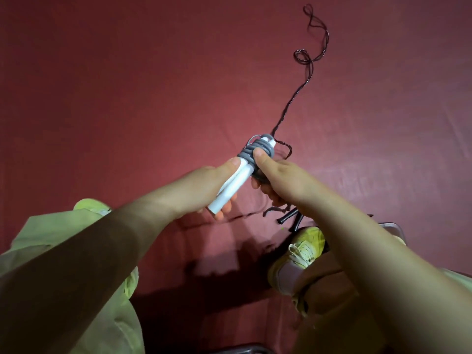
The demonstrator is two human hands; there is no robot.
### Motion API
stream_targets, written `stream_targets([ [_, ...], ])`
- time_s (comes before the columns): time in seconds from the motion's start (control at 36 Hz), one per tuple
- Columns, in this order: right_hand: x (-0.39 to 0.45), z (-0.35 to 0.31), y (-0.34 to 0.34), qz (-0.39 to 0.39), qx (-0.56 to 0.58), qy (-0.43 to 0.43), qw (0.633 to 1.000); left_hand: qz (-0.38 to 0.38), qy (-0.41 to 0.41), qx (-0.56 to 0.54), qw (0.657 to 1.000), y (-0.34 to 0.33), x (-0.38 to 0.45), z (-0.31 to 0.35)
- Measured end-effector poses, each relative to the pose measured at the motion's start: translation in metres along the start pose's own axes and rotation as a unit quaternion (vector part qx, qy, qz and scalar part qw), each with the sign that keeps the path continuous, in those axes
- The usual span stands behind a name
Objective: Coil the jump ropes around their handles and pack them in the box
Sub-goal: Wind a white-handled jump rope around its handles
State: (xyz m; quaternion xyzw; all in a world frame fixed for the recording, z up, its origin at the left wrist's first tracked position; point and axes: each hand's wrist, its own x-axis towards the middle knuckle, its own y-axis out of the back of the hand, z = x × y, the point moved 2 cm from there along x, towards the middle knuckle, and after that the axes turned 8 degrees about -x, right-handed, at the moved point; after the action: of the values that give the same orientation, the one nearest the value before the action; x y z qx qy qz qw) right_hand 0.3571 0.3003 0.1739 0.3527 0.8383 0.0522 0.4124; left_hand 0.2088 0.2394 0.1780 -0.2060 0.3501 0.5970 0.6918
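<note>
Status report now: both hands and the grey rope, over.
Left hand grips white handles. Right hand pinches grey rope coiled on them. Dark rope loose on floor.

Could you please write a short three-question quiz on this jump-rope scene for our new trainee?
1. True or false: the grey rope is wound around the white handles.
2. Which hand holds the handles' free lower end? A) left hand B) right hand C) neither
3. Fill in: the dark rope trails loose across the ____ floor.

Key: 1 true. 2 A. 3 red.
</note>
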Motion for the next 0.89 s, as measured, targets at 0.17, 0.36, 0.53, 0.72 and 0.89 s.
stream_targets([
  [0.17, 0.000, 0.006, -0.001, -0.061, 0.102, -0.081, 0.990, 0.092, -0.047, 0.160, 0.982, 0.009, -0.001, 0.003],
  [0.36, 0.004, -0.001, 0.006, -0.014, 0.180, -0.025, 0.983, 0.198, -0.144, 0.214, 0.946, 0.021, -0.003, 0.006],
  [0.53, 0.001, -0.003, 0.000, 0.023, 0.172, 0.003, 0.985, 0.169, -0.103, 0.208, 0.958, 0.021, -0.004, 0.006],
  [0.72, -0.002, -0.006, -0.004, -0.008, 0.179, 0.054, 0.982, -0.125, -0.031, 0.036, 0.991, 0.009, -0.013, 0.006],
  [0.89, 0.001, -0.006, 0.003, 0.016, 0.288, 0.079, 0.954, -0.331, 0.049, -0.287, 0.898, -0.003, -0.020, 0.004],
])
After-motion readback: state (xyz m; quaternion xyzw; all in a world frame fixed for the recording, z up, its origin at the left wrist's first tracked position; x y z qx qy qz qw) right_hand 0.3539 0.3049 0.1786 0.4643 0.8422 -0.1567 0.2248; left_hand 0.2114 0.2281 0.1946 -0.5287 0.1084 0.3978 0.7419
